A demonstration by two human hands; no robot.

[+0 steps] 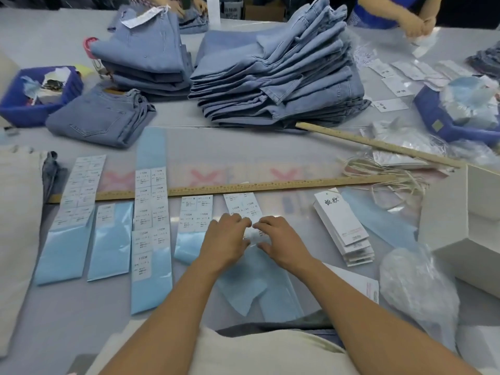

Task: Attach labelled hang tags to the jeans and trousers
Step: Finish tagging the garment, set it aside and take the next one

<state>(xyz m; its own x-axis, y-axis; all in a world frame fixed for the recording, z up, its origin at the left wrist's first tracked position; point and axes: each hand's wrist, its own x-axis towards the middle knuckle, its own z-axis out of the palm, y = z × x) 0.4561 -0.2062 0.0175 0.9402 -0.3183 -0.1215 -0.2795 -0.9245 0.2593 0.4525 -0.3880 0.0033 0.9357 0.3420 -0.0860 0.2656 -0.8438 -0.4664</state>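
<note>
My left hand [226, 240] and my right hand [278, 240] meet over a sticker sheet [243, 205] of white printed labels on pale blue backing, just below the long wooden ruler [270, 185]. Fingertips of both hands pinch a small white label [254, 233] between them. A fanned stack of white hang tags [342, 228] lies to the right of my right hand. Several more label sheets [150, 212] lie in a row to the left. Folded blue jeans [276, 74] are piled at the back of the table, with a second pile [146, 52] and one folded pair [100, 117] further left.
A second ruler [378, 144] lies diagonally at right beside loose string loops [392, 174]. An open white box [465, 212] and a crumpled plastic bag [414, 282] sit at right. Blue bins stand at far left [16, 104] and far right [438, 117]. Another person's hands [416, 23] work across the table.
</note>
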